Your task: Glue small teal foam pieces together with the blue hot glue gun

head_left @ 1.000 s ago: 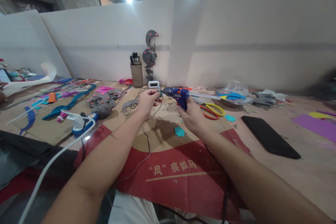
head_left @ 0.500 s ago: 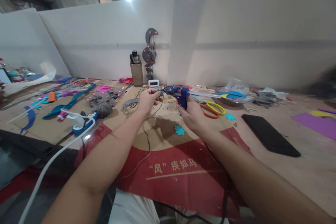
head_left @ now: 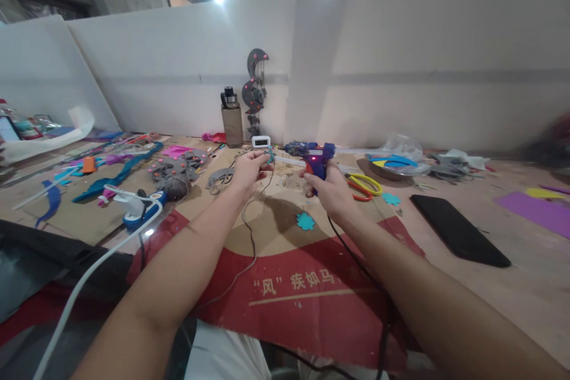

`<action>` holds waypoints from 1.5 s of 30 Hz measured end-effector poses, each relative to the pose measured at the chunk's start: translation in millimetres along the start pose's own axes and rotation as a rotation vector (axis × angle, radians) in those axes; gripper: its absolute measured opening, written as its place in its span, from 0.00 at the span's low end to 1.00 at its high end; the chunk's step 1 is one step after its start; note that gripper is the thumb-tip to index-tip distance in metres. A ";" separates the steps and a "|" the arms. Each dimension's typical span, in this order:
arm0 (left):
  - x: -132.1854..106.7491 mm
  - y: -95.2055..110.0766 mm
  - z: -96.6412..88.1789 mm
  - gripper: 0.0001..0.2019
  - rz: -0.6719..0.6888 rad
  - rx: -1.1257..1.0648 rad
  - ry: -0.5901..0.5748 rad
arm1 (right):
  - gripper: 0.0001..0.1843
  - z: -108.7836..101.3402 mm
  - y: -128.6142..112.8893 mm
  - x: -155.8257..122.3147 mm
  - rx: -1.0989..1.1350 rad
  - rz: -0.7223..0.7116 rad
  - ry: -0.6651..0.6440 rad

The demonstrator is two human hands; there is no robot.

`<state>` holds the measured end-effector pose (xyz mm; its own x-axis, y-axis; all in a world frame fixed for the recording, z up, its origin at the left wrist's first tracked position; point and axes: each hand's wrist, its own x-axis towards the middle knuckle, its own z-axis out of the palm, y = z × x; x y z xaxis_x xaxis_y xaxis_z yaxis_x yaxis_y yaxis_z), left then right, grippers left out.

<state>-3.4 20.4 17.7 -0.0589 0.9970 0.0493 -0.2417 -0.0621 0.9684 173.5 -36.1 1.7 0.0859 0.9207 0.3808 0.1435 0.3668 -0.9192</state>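
My left hand [head_left: 250, 172] pinches a small teal felt flower [head_left: 271, 155], mostly covered by the fingertips. A thin grey cord [head_left: 253, 231] trails from there down over the cardboard. In my right hand [head_left: 327, 185] is a blue glue gun [head_left: 317, 160], its small red light lit and its nozzle pointing left. Its tip is apart from the flower. A second teal flower [head_left: 305, 221] lies flat on the red and tan cardboard [head_left: 307, 267] between my forearms. Another teal flower [head_left: 390, 199] rests to the right, by scissors with yellow and orange handles [head_left: 366, 184].
On the right lie a black phone [head_left: 458, 228] and a plate of scraps [head_left: 396, 173]. A power strip [head_left: 142, 214] with a white cable, grey yarn [head_left: 178, 183] and felt pieces are at left. Behind stand a bottle [head_left: 232, 122] and a grey moon hanging [head_left: 256, 92].
My right hand has drawn the glue gun to the right, away from the flower in my left hand. My left hand has stayed nearly in place.
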 end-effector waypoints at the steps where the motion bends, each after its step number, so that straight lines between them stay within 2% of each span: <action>1: 0.1 0.0 -0.3 0.10 -0.015 -0.009 0.002 | 0.17 -1.2 3.2 3.0 0.098 0.067 0.008; 2: 0.0 -0.4 -0.4 0.10 -0.022 -0.013 -0.002 | 0.16 -3.0 7.2 6.4 0.157 0.131 0.022; 4: -0.9 -1.7 0.2 0.10 -0.014 -0.004 -0.030 | 0.14 -8.3 17.6 13.7 0.125 0.231 0.049; 6: -2.8 -3.5 1.9 0.09 0.017 0.033 -0.060 | 0.09 -15.3 30.2 20.2 -0.081 0.313 0.060; 8: -5.2 -4.6 4.6 0.08 0.071 0.095 -0.065 | 0.07 -22.7 41.9 24.1 -0.311 0.339 -0.006; 10: -7.9 -5.0 7.9 0.07 0.126 0.150 -0.051 | 0.09 -28.8 48.8 24.7 -0.531 0.286 -0.057; 11: -9.0 -5.0 9.7 0.06 0.142 0.165 -0.044 | 0.10 -30.7 49.5 24.0 -0.631 0.219 -0.042; 14: -11.7 -6.0 14.4 0.06 0.165 0.173 -0.039 | 0.10 -29.4 40.3 19.3 -0.790 -0.039 0.109; 15: -12.4 -7.0 15.7 0.06 0.176 0.176 -0.049 | 0.10 -26.2 34.6 17.4 -0.761 -0.088 0.140; 17: -14.5 -9.3 18.2 0.06 0.217 0.188 -0.083 | 0.12 -15.8 22.4 13.4 -0.545 -0.076 0.102; 21: -23.5 -11.2 23.4 0.07 0.303 0.239 -0.150 | 0.24 7.9 5.5 3.8 0.208 0.144 -0.088; 24: -31.3 -9.0 26.8 0.06 0.335 0.292 -0.163 | 0.28 15.6 0.3 -2.8 0.488 0.284 -0.162; 27: -34.1 -8.4 28.5 0.06 0.348 0.306 -0.177 | 0.26 14.5 -1.6 -4.9 0.464 0.305 -0.121; 30: -32.5 -11.3 28.9 0.07 0.321 0.269 -0.212 | 0.18 11.7 -0.2 -2.5 0.292 0.216 -0.016; 33: -30.5 -15.2 29.1 0.08 0.273 0.227 -0.240 | 0.12 9.8 3.1 1.0 0.169 0.149 0.032; 45: -33.1 -16.6 31.6 0.11 0.156 0.089 -0.294 | 0.14 7.8 6.4 3.3 0.179 0.141 0.037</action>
<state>33.2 -10.1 7.6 0.1960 0.9470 0.2544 -0.1651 -0.2238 0.9605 167.0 -29.7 -3.6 0.1294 0.9602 0.2475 -0.0497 0.2556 -0.9655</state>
